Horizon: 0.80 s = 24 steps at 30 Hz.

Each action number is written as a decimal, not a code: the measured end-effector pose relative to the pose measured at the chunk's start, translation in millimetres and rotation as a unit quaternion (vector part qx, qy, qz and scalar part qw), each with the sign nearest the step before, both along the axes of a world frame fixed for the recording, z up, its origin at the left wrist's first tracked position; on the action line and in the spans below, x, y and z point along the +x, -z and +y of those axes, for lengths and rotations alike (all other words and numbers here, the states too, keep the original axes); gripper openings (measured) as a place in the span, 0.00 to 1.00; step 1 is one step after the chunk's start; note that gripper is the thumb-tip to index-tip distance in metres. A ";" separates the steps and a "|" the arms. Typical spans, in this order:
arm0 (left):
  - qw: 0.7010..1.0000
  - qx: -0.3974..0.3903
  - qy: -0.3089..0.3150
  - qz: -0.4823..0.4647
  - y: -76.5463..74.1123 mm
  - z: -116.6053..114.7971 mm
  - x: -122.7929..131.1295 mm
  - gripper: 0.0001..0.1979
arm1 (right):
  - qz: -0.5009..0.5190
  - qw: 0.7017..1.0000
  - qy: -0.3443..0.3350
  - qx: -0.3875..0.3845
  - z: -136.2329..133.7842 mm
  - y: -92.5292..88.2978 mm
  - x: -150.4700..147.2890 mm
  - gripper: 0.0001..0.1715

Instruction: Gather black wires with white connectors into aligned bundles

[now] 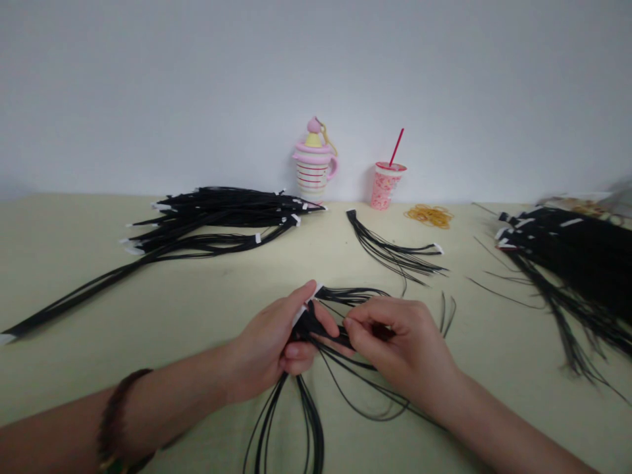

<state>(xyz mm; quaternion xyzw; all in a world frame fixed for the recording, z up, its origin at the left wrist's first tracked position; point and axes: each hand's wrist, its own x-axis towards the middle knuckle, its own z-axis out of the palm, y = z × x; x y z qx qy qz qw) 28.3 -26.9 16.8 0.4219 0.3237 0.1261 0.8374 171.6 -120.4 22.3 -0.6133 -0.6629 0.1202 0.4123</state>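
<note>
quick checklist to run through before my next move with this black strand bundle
Left hand grip on the bundle of black strands: ok, fingers closed around it beside its white tag.

Right hand pinch: ok, fingers shut on strands of the bundle.

Loose strands: not ok, they splay out below and past both hands.

Binding under the fingers: cannot tell, the hands hide that part.

Yellow rubber bands: ok, in a pile on the table, away from the hands.
</note>
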 end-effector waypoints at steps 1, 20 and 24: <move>1.000 -0.002 0.001 -0.001 -0.1 0.1 0.0 0.23 | 0.001 1.000 -0.001 -0.001 0.2 -0.1 -0.1 0.10; 1.000 -0.001 0.003 0.004 -0.5 0.5 0.4 0.23 | 0.003 1.000 -0.009 -0.019 2.2 3.1 -0.3 0.11; 1.000 0.004 0.004 0.003 0.2 0.5 -0.1 0.24 | 0.010 1.000 -0.009 -0.020 2.1 3.2 -0.6 0.11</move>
